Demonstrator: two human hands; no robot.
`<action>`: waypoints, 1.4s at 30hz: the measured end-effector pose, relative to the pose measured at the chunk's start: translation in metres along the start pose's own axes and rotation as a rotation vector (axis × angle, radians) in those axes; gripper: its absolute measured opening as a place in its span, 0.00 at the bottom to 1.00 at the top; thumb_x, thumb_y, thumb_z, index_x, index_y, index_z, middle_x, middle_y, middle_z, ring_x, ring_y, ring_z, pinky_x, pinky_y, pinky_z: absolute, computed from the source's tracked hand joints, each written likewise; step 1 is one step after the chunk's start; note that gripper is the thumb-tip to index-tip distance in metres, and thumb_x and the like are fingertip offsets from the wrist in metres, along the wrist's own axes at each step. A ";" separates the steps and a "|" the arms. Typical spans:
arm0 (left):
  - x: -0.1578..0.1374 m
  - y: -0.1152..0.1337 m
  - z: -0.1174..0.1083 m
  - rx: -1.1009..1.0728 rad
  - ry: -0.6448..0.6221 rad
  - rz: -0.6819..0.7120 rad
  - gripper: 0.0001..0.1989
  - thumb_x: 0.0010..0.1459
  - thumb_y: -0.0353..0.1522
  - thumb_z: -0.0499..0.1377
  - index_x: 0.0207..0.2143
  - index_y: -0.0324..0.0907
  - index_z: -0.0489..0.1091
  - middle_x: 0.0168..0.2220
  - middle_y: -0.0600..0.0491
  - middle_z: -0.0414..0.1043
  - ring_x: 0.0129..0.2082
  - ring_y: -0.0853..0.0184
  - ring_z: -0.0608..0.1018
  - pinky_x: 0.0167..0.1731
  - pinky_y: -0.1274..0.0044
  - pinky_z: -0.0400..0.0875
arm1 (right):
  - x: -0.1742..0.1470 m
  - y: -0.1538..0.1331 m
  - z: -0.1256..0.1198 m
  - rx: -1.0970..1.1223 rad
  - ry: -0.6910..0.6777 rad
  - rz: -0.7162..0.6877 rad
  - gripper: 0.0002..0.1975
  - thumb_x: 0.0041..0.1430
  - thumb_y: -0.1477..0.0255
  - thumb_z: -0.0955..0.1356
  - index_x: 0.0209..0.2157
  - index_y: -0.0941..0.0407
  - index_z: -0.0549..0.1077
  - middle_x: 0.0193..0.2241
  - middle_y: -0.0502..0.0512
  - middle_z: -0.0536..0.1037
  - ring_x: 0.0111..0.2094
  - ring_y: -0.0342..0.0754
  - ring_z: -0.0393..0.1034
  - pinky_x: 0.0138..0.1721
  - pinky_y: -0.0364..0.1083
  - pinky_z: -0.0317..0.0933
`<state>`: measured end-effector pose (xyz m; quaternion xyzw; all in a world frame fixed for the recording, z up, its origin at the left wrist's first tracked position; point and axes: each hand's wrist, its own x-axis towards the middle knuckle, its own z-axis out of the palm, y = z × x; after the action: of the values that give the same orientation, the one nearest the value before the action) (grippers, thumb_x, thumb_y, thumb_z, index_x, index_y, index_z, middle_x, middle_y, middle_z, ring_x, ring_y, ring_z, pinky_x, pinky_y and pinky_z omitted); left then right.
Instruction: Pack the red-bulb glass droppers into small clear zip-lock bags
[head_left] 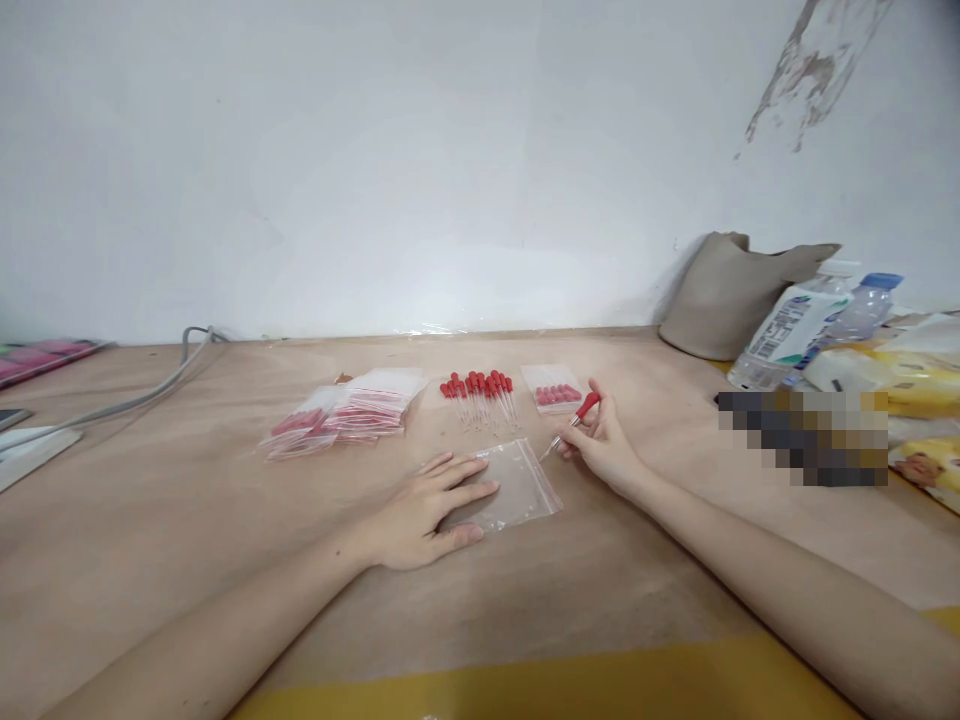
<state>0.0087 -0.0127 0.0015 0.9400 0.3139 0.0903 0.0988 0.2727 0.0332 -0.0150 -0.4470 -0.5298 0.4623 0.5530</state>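
My left hand (427, 515) lies flat, fingers spread, on the left part of a clear zip bag (517, 490) on the table. My right hand (604, 445) pinches a dropper with a red rubber bulb (587, 405), its thin glass tip pointing down and left beside the bag's red-edged opening. Behind the bag lies a bunch of similar red-bulbed droppers (480, 390), tips toward me. Just behind my right hand is a small bag with several red bulbs (555, 393) in a row.
Stacked zip bags (375, 405) with red edges lie to the left. A grey cable (161, 388) crosses the far left. Plastic bottles (787, 335), a grey-brown bag (724, 300) and yellow packages (870, 370) stand at the right against the wall.
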 end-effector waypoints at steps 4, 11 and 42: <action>0.000 0.000 0.000 0.011 0.004 -0.006 0.25 0.61 0.43 0.49 0.59 0.50 0.53 0.62 0.51 0.46 0.61 0.58 0.52 0.58 0.61 0.47 | 0.000 0.003 0.004 0.023 0.016 0.017 0.47 0.42 0.66 0.70 0.58 0.52 0.37 0.25 0.44 0.66 0.18 0.39 0.63 0.20 0.42 0.60; 0.000 0.001 0.001 0.004 -0.001 -0.020 0.27 0.61 0.44 0.48 0.61 0.48 0.49 0.62 0.50 0.47 0.61 0.59 0.52 0.59 0.62 0.46 | -0.005 0.003 -0.001 0.127 -0.115 0.087 0.30 0.48 0.62 0.68 0.50 0.51 0.52 0.24 0.45 0.69 0.21 0.42 0.68 0.25 0.44 0.64; -0.004 -0.009 -0.002 -0.167 0.108 0.021 0.19 0.60 0.37 0.52 0.54 0.47 0.63 0.56 0.50 0.61 0.56 0.61 0.64 0.56 0.65 0.57 | 0.001 -0.008 -0.014 -0.223 -0.734 0.234 0.16 0.45 0.63 0.71 0.35 0.58 0.73 0.25 0.49 0.74 0.22 0.37 0.66 0.23 0.38 0.61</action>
<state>-0.0005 -0.0080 0.0006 0.9255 0.3002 0.1677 0.1590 0.2869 0.0324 -0.0076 -0.3668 -0.6845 0.5909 0.2186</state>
